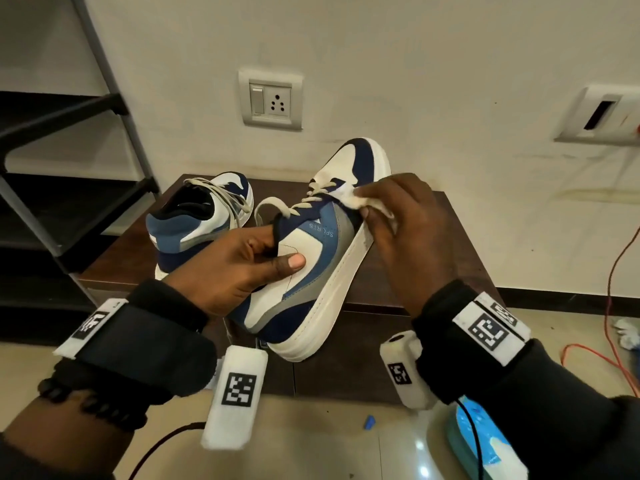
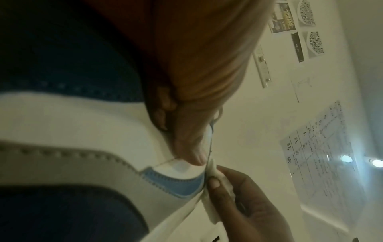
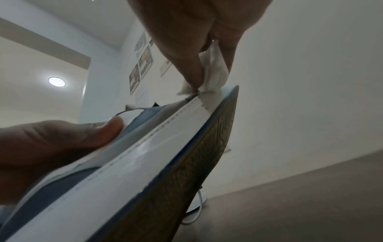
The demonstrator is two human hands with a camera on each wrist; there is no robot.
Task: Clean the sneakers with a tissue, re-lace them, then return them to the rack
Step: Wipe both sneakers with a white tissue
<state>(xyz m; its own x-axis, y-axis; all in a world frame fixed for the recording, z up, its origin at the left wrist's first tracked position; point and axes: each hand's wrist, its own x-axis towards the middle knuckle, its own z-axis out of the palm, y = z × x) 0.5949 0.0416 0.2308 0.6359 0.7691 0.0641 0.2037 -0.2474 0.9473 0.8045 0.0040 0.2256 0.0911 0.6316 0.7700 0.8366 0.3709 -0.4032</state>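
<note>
- Head view: the left hand (image 1: pixel 239 268) held the raised sneaker (image 1: pixel 311 251) by its collar, fingers tucked inside the opening and the thumb pressed on the white side panel. The right hand (image 1: pixel 405 226) pinched a crumpled tissue (image 1: pixel 349 197) against the upper, just beside the lower laces (image 1: pixel 311 199). The second sneaker (image 1: pixel 204 220) sat on the brown cabinet (image 1: pixel 433 258), its laces loose. The rack (image 1: pixel 69 168) stood at the left, well apart from the work. "SPORTS" was printed on the blue side stripe; the wrist bands carried square code markers.
- Left wrist view: the left hand's fingers (image 2: pixel 192 147) curled over the shoe's edge, and the right hand's fingertips (image 2: pixel 214 182) pressed the tissue (image 2: pixel 211 167) against the white panel. Sheets on the far wall bore writing; only fragments such as "BT" could be made out.
- Right wrist view: the right hand's fingers (image 3: pixel 194 68) squeezed the tissue (image 3: pixel 213 75) onto the seam above the white midsole (image 3: pixel 145 155); the left thumb (image 3: pixel 107 129) braced the side. The patterned tread showed no legible lettering.
- Risks, as I judged them: the thin tissue might tear or shed bits on the stitching under hard rubbing, and the one-handed collar hold might let the shoe twist or slip, knocking its mate.
</note>
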